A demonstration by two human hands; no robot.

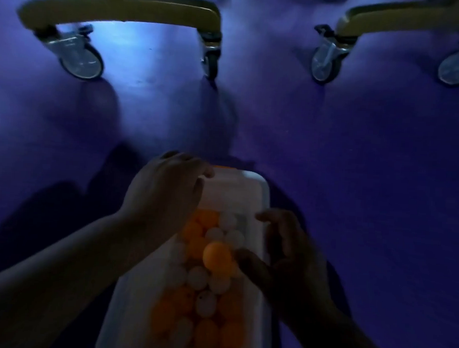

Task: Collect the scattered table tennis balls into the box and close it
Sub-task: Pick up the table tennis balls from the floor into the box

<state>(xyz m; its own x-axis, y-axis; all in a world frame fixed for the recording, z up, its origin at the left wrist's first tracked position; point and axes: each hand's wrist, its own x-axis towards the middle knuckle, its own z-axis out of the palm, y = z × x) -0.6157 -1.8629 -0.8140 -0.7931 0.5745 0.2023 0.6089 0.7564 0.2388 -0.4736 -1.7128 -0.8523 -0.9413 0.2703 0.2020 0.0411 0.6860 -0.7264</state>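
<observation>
Filling step: right hand (293,258), fingers curled, meets the orange ball (217,257), pinch unclear; left hand (164,189) grips the box (259,196); lid-closing next.

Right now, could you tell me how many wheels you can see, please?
4 wheels: one far left, one centre-left, one centre-right, one cut by the right edge. Others may lie out of view.
</observation>
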